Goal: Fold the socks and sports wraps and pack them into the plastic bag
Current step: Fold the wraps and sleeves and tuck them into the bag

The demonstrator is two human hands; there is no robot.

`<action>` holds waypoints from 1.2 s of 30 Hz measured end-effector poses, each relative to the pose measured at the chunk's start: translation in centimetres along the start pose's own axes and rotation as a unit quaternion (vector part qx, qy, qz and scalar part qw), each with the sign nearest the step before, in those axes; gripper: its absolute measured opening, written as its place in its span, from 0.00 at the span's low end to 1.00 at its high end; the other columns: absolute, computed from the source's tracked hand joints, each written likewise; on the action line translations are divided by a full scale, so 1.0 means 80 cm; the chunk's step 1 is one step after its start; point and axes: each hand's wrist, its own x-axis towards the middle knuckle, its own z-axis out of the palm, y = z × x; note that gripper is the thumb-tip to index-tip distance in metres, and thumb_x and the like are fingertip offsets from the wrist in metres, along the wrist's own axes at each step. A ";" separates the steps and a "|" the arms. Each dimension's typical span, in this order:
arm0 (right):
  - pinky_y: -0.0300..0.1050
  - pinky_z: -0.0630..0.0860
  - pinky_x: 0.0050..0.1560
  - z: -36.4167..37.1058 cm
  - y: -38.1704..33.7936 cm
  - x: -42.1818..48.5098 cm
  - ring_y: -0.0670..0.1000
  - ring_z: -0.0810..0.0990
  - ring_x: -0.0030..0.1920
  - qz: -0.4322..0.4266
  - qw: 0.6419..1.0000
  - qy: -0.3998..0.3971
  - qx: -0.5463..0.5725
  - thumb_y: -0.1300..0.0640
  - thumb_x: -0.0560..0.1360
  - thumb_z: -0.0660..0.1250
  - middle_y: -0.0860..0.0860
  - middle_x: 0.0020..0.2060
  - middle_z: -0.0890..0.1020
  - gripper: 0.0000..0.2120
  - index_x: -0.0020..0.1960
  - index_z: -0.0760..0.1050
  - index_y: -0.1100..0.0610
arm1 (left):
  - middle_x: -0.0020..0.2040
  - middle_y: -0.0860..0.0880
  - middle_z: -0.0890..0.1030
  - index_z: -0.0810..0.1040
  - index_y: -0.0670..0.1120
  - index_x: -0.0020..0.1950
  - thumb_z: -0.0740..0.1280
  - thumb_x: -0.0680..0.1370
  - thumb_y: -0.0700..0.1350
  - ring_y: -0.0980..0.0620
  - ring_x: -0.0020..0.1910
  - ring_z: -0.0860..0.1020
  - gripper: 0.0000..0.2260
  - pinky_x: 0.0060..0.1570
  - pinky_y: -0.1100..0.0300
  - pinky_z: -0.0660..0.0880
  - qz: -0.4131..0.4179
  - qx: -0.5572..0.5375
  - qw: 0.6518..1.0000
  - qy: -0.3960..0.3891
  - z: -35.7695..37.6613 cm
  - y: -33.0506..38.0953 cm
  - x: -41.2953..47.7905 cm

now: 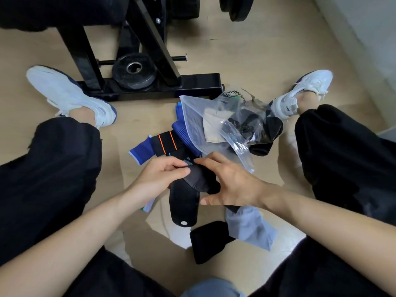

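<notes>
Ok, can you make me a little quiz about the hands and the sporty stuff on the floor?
1. True or false: the left hand and the right hand both touch the black wrap.
2. Which colour are the stripes on the black strap? A green, B orange, C pink.
3. Fill in: the blue cloth lies on the ___.

Key: 1 true. 2 B. 3 floor.
</notes>
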 end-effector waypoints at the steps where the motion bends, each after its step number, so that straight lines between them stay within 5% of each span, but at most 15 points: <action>1: 0.56 0.79 0.55 0.001 -0.002 0.000 0.51 0.76 0.59 -0.004 1.000 0.007 -0.010 0.35 0.63 0.74 0.41 0.63 0.63 0.47 0.76 0.55 0.40 | 0.47 0.43 0.86 0.86 0.52 0.48 0.76 0.74 0.50 0.48 0.45 0.84 0.05 0.49 0.51 0.79 -0.001 -0.005 1.000 0.025 -0.001 -0.002 0.000; 6: 0.51 0.77 0.55 -0.011 -0.007 0.003 0.50 0.77 0.54 -0.077 0.993 0.078 -0.031 0.55 0.70 0.72 0.47 0.58 0.74 0.30 0.72 0.71 0.51 | 0.45 0.37 0.82 0.87 0.54 0.46 0.72 0.67 0.64 0.52 0.44 0.76 0.17 0.49 0.53 0.70 0.009 -0.002 0.999 0.032 -0.007 -0.004 0.006; 9: 0.53 0.78 0.50 -0.024 -0.003 0.004 0.54 0.81 0.50 -0.098 0.989 0.102 -0.031 0.55 0.73 0.70 0.50 0.50 0.83 0.17 0.62 0.80 0.53 | 0.45 0.35 0.81 0.87 0.54 0.48 0.70 0.68 0.68 0.53 0.44 0.74 0.21 0.49 0.52 0.68 0.023 0.019 0.999 0.022 -0.015 -0.002 0.007; 14: 0.45 0.75 0.42 -0.045 0.000 0.003 0.52 0.79 0.38 -0.042 0.988 0.147 0.023 0.58 0.77 0.69 0.49 0.38 0.83 0.04 0.51 0.82 0.54 | 0.36 0.53 0.83 0.86 0.53 0.43 0.72 0.79 0.49 0.61 0.37 0.78 0.05 0.39 0.69 0.71 0.055 0.029 0.998 -0.013 -0.023 0.012 0.002; 21: 0.37 0.78 0.37 -0.084 0.008 -0.001 0.44 0.80 0.33 0.010 0.961 0.188 0.204 0.65 0.76 0.71 0.54 0.37 0.84 0.02 0.48 0.81 0.62 | 0.39 0.45 0.80 0.81 0.38 0.47 0.79 0.69 0.51 0.51 0.38 0.78 0.18 0.40 0.55 0.76 0.030 0.049 0.993 -0.104 -0.056 0.025 0.001; 25: 0.36 0.76 0.32 -0.105 0.017 -0.003 0.47 0.81 0.32 0.044 0.946 0.235 0.221 0.64 0.74 0.73 0.58 0.37 0.84 0.02 0.45 0.81 0.60 | 0.38 0.45 0.82 0.80 0.34 0.47 0.76 0.75 0.44 0.53 0.37 0.79 0.13 0.40 0.57 0.75 0.040 0.071 0.993 -0.090 -0.068 0.027 0.004; 31: 0.41 0.81 0.41 -0.137 0.035 -0.013 0.45 0.80 0.33 0.060 0.965 0.212 0.143 0.66 0.74 0.74 0.45 0.33 0.82 0.05 0.47 0.82 0.57 | 0.33 0.49 0.82 0.81 0.39 0.45 0.71 0.79 0.41 0.56 0.32 0.75 0.06 0.32 0.69 0.70 0.010 0.117 0.993 -0.017 -0.086 0.023 0.014; 33: 0.49 0.83 0.44 -0.145 0.041 -0.016 0.48 0.80 0.34 0.073 0.966 0.204 0.139 0.66 0.74 0.73 0.46 0.32 0.80 0.05 0.47 0.82 0.57 | 0.27 0.56 0.78 0.81 0.44 0.42 0.70 0.79 0.41 0.61 0.26 0.71 0.06 0.29 0.72 0.68 0.011 0.123 0.992 0.028 -0.090 0.022 0.017; 36: 0.62 0.82 0.46 -0.149 0.047 -0.018 0.52 0.78 0.33 0.098 0.958 0.228 0.145 0.63 0.72 0.75 0.51 0.31 0.79 0.03 0.44 0.83 0.58 | 0.29 0.52 0.77 0.82 0.44 0.43 0.72 0.78 0.44 0.61 0.26 0.72 0.06 0.29 0.67 0.70 0.016 0.109 0.990 0.092 -0.094 0.021 0.020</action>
